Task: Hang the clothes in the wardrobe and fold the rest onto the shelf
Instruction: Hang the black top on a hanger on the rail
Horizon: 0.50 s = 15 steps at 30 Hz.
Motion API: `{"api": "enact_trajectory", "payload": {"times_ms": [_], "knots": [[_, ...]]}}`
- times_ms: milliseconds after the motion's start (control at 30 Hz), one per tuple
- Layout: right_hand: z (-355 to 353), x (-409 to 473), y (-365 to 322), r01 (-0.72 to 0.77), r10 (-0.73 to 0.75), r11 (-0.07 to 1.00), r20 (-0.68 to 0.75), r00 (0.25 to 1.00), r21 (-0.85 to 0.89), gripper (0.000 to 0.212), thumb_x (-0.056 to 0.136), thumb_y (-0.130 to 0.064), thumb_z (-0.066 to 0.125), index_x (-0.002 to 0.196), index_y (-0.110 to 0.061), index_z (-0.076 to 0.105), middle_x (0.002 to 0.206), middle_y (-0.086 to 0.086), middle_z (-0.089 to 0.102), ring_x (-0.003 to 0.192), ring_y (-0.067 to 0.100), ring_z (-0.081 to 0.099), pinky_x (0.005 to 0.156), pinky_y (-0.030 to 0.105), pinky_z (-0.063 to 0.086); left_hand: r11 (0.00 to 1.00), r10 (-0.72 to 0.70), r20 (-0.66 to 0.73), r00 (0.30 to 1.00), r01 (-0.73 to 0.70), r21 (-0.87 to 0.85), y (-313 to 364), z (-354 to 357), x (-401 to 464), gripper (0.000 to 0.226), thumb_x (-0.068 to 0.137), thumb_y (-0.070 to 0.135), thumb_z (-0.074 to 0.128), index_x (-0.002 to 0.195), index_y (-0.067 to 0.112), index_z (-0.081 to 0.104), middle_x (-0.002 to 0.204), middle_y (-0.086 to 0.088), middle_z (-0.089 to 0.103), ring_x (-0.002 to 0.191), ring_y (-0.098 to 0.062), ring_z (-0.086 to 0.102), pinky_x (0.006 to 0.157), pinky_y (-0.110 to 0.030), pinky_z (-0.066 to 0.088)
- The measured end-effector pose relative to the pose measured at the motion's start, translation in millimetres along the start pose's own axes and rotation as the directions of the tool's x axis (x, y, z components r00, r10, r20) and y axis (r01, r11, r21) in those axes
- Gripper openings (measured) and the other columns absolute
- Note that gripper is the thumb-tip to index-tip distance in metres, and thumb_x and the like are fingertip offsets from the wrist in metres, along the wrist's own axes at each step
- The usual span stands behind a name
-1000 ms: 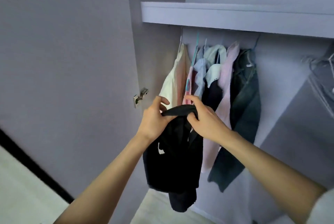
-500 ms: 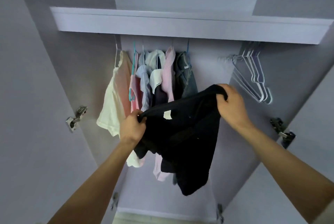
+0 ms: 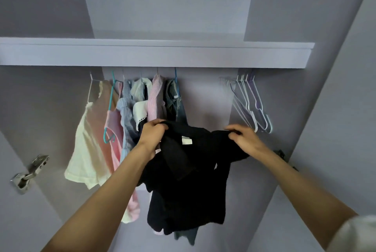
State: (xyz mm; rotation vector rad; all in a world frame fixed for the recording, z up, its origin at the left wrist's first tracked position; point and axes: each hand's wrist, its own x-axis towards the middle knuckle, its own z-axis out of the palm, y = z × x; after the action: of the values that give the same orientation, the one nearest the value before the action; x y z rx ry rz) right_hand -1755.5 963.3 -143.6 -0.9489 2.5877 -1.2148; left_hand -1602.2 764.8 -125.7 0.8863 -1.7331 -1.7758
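Note:
A black garment [image 3: 189, 174] with a white label near its top hangs between my hands in front of the open wardrobe. My left hand [image 3: 152, 134] grips its upper left edge. My right hand [image 3: 242, 137] pinches its upper right edge. Behind it, several garments hang on the rail: a cream top [image 3: 89, 146], a pink dress [image 3: 114, 135], a blue piece, a white-collared one, a pink striped shirt [image 3: 154, 99] and dark jeans [image 3: 175, 101]. Several empty hangers [image 3: 252, 103] hang at the rail's right end. The shelf [image 3: 154, 54] runs above the rail.
Wardrobe side walls close in on both sides. A metal door hinge [image 3: 30, 172] sits on the left panel, and another hinge [image 3: 282, 155] shows behind my right forearm. The open door panel stands at the far right.
The view has tilted up and swung right, so the shelf and empty hangers show. My hands, close together a second ago, have spread apart and hold the black garment stretched wider, higher.

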Motion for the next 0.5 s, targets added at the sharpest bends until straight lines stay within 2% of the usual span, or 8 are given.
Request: {"api": "enact_trajectory", "payload": {"times_ms": [33,67,133,233,300,367,433,500], "knots": [[1,5,6,-0.009,0.009,0.999,-0.015,1.0,0.051,0.031,0.09,-0.008,0.052,0.119,-0.013,0.062,0.119,0.008,0.059,0.112,0.023,0.055,0.094,0.025,0.039,1.0,0.014,0.032,0.999,-0.014,0.011,2,6,1,0.029,0.086,-0.004,0.044,0.08,0.015,0.065,0.063,-0.003,0.06,0.052,-0.013,0.057,0.043,-0.015,0.044],[-2,13,14,-0.016,0.02,0.999,-0.091,0.996,0.05,0.032,0.089,-0.011,0.054,0.121,-0.012,0.06,0.121,0.009,0.057,0.112,0.025,0.055,0.096,0.028,0.04,0.999,0.033,0.053,0.998,-0.034,0.026,5,15,3,0.029,0.086,-0.004,0.044,0.079,0.015,0.066,0.062,-0.002,0.061,0.049,-0.01,0.058,0.042,-0.014,0.043],[-8,33,32,-0.067,0.024,0.984,-0.256,0.966,-0.164,0.038,0.089,-0.018,0.056,0.126,-0.009,0.055,0.128,0.012,0.051,0.117,0.031,0.051,0.098,0.039,0.043,0.995,0.085,0.071,0.994,-0.088,0.046,11,30,7,0.031,0.085,-0.005,0.045,0.076,0.015,0.067,0.065,-0.004,0.063,0.056,-0.012,0.061,0.05,-0.018,0.048],[-20,57,52,-0.192,0.009,0.779,-0.296,0.955,-0.597,0.043,0.09,-0.018,0.05,0.131,-0.006,0.044,0.133,0.014,0.042,0.127,0.032,0.037,0.097,0.041,0.04,0.982,0.152,0.03,0.988,-0.155,0.105,19,45,15,0.03,0.082,-0.004,0.048,0.074,0.017,0.067,0.078,-0.011,0.067,0.08,-0.027,0.063,0.079,-0.035,0.052],[-23,74,60,-0.237,0.001,0.694,-0.328,0.945,-0.68,0.038,0.091,-0.012,0.045,0.128,-0.005,0.043,0.13,0.015,0.044,0.125,0.031,0.037,0.093,0.041,0.041,0.977,0.168,0.002,0.986,-0.167,0.135,22,49,21,0.028,0.081,-0.003,0.049,0.074,0.017,0.068,0.082,-0.011,0.068,0.086,-0.03,0.064,0.085,-0.039,0.052],[-25,88,62,-0.244,-0.035,0.639,-0.345,0.938,-0.729,0.034,0.091,-0.009,0.041,0.124,-0.003,0.044,0.126,0.015,0.048,0.121,0.031,0.04,0.092,0.041,0.041,0.971,0.185,-0.014,0.983,-0.181,0.153,22,49,26,0.03,0.081,-0.003,0.048,0.072,0.019,0.067,0.078,-0.007,0.068,0.081,-0.024,0.063,0.08,-0.033,0.052],[-25,101,63,-0.223,-0.068,0.602,-0.328,0.942,-0.767,0.032,0.091,-0.008,0.038,0.123,-0.003,0.044,0.124,0.016,0.05,0.118,0.032,0.045,0.093,0.041,0.04,0.967,0.202,-0.03,0.979,-0.195,0.165,22,48,29,0.033,0.081,-0.004,0.048,0.069,0.021,0.066,0.07,0.001,0.066,0.071,-0.015,0.061,0.068,-0.023,0.051],[-26,108,62,-0.214,-0.077,0.604,-0.323,0.943,-0.768,0.031,0.092,-0.007,0.036,0.123,-0.004,0.043,0.123,0.016,0.053,0.116,0.034,0.051,0.088,0.041,0.045,0.961,0.22,-0.03,0.975,-0.211,0.181,21,45,30,0.034,0.081,-0.005,0.048,0.07,0.022,0.066,0.069,0.004,0.065,0.069,-0.011,0.06,0.066,-0.018,0.05]]}}
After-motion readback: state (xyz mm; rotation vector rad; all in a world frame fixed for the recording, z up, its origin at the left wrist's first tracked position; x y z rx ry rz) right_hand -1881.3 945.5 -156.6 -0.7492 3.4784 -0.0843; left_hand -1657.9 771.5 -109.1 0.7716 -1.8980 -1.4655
